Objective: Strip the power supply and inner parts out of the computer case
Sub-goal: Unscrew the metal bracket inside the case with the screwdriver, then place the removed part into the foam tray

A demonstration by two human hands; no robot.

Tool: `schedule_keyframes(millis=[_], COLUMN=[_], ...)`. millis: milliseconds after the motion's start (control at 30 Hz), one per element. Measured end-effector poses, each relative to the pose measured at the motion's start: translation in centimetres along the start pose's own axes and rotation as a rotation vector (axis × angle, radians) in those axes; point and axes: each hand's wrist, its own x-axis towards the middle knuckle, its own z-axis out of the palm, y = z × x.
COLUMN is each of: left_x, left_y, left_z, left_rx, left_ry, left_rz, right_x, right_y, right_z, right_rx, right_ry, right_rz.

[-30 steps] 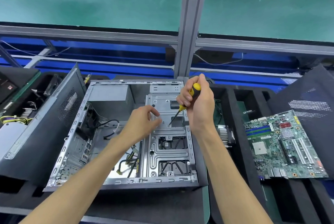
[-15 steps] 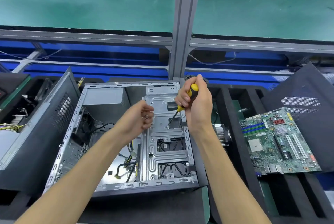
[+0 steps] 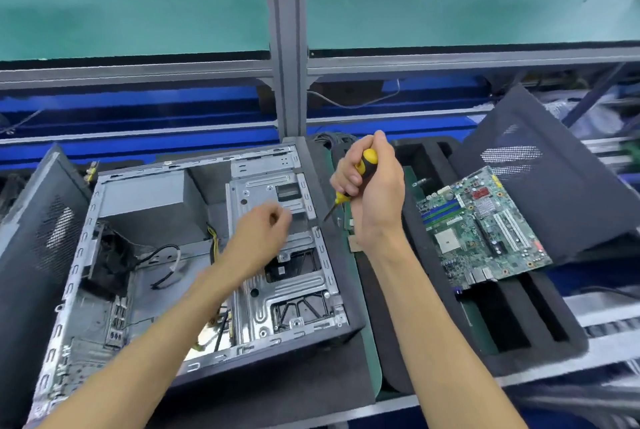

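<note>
The open computer case (image 3: 81, 255) lies on its side in front of me. Its grey power supply (image 3: 145, 193) sits in the far left corner, and the metal drive cage (image 3: 294, 293) fills the right half. My left hand (image 3: 263, 231) hovers over the cage with fingertips pinched together on what looks like a small screw, too blurred to see clearly. My right hand (image 3: 374, 193) grips a yellow and black screwdriver (image 3: 367, 163). Its tip points down-left just above the case's right edge.
A green motherboard (image 3: 485, 231) lies on the black foam tray (image 3: 433, 307) to the right, with a dark side panel (image 3: 554, 193) leaning behind it. Another side panel (image 3: 31, 255) leans against the case's left. A grey post (image 3: 287, 47) stands behind the case. Loose cables (image 3: 162, 255) lie inside.
My right hand lifted the screwdriver off the drive cage and moved it right, to the case edge. My left hand drew back from the screw hole with fingertips pinched.
</note>
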Motion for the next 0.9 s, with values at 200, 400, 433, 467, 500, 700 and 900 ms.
schedule_keyframes(millis=[200, 400, 433, 467, 500, 700, 900], left_x=[-1.4, -4.2, -4.8, -5.3, -5.8, -6.9, -6.7], left_y=[8.8, 13.4, 13.4, 13.0, 12.5, 8.1, 5.9], left_z=[3.2, 11.9, 13.8, 15.7, 17.6, 25.9, 28.6], left_rx=[-1.095, -1.179, -1.158, -1.122, -1.073, -0.812, -0.802], left_ry=[-0.455, -0.712, -0.702, -0.687, -0.677, -0.623, -0.682], left_rz=[-0.290, -0.559, -0.619, -0.677, -0.728, -0.953, -1.063], right_x=[-1.3, -4.7, -5.3, -5.9, -6.6, -10.6, -12.5], right_y=[-5.3, -9.4, -9.6, -9.5, -9.3, -5.0, -1.3], right_z=[-5.2, -12.0, -13.2, -14.3, -15.5, -20.9, -23.9], right_rx=[0.058, 0.012, -0.008, -0.029, -0.047, -0.141, -0.151], right_ry=[0.164, 0.404, 0.451, 0.496, 0.533, 0.638, 0.661], right_rz=[-0.145, -0.270, -0.284, -0.293, -0.293, -0.131, 0.008])
